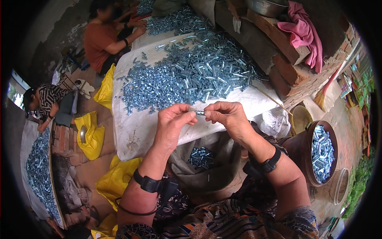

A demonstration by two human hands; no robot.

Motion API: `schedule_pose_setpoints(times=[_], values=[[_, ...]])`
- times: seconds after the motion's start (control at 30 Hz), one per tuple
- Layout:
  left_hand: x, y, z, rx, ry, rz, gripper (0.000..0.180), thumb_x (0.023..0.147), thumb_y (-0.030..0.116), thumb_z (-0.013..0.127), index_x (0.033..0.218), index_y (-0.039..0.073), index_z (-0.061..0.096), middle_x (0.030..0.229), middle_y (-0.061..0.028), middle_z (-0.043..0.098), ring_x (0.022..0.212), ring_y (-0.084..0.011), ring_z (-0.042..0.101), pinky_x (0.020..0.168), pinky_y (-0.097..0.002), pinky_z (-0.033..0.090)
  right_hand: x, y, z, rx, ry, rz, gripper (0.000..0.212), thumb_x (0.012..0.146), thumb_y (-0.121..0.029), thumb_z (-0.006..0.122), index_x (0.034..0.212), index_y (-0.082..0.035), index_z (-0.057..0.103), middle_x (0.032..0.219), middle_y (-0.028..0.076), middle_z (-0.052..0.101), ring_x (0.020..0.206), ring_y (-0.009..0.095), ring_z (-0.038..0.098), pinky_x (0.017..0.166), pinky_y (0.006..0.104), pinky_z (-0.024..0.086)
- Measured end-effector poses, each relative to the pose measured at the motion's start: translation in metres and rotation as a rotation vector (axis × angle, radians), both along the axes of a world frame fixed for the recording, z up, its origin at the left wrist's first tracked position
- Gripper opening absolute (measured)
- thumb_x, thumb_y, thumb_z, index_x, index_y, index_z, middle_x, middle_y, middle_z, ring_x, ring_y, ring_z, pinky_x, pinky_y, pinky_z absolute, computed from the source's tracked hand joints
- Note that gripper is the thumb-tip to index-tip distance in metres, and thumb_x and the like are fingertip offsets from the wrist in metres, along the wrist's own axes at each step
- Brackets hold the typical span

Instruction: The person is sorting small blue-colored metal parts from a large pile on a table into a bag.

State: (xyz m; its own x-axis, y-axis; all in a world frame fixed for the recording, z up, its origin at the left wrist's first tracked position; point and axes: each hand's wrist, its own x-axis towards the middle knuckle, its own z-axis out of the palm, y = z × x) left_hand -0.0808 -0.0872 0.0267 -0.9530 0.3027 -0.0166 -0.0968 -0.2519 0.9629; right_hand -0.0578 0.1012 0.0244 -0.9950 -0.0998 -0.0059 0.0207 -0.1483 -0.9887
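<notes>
White table (135,131), hands (201,115) pinching bolt (200,112)

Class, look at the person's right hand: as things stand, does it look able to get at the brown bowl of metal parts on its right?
Probably yes. The right hand pinches a small metal part with the left hand; nothing stands between it and the open-topped brown bowl, though its fingers are occupied.

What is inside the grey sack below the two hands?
The grey sack holds shiny metal fasteners, seen through its open mouth. How deep they go cannot be seen, because the sack's cloth covers the rest.
</notes>
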Motion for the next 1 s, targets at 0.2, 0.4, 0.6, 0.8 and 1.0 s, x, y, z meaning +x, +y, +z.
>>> schedule_pose_setpoints(times=[0.2,0.4,0.6,0.8,1.0], values=[[0.004,0.001,0.003,0.003,0.051,-0.006,0.015,0.080,0.001,0.063,0.095,-0.003,0.062,0.083,-0.0091,0.066,0.072,-0.0135,0.062,0.070,-0.0250,0.049,0.002,0.000,-0.001,-0.078,-0.039,0.001,0.015,0.079,-0.009,0.071,0.089,0.001,0.068,0.078,0.007,0.066,0.071,0.011,0.058,0.068,0.0243,0.046],[0.005,-0.002,0.003,-0.031,0.055,-0.015,0.015,0.079,-0.001,0.064,0.094,-0.003,0.063,0.082,-0.0080,0.065,0.071,-0.0129,0.062,0.069,-0.0246,0.049,0.004,-0.002,-0.003,-0.132,-0.021,-0.014,0.013,0.078,-0.006,0.071,0.089,0.002,0.068,0.078,0.007,0.066,0.071,0.012,0.059,0.068,0.0244,0.046],[0.004,-0.010,0.001,-0.016,0.020,-0.118,0.015,0.077,-0.003,0.064,0.092,-0.003,0.063,0.083,-0.0075,0.065,0.072,-0.0126,0.061,0.068,-0.0248,0.049,0.006,-0.003,-0.005,-0.119,-0.008,-0.013,0.013,0.078,-0.005,0.071,0.087,0.002,0.067,0.077,0.008,0.066,0.071,0.013,0.059,0.068,0.0249,0.047],[0.020,-0.014,0.000,0.106,-0.023,-0.339,0.018,0.080,-0.003,0.064,0.097,-0.001,0.060,0.087,-0.0046,0.064,0.075,-0.0086,0.059,0.065,-0.0201,0.048,0.016,0.003,-0.010,-0.275,-0.157,0.191,0.011,0.078,-0.004,0.071,0.087,0.002,0.067,0.075,0.009,0.066,0.067,0.013,0.060,0.065,0.0243,0.049],[0.040,-0.017,-0.003,0.119,-0.124,-0.526,0.023,0.076,-0.008,0.065,0.097,-0.002,0.060,0.089,-0.0086,0.064,0.078,-0.0127,0.062,0.065,-0.0222,0.050,0.036,0.008,-0.018,-0.456,-0.311,0.391,0.011,0.077,0.000,0.070,0.087,0.003,0.066,0.079,0.012,0.066,0.070,0.017,0.063,0.066,0.0277,0.052]])
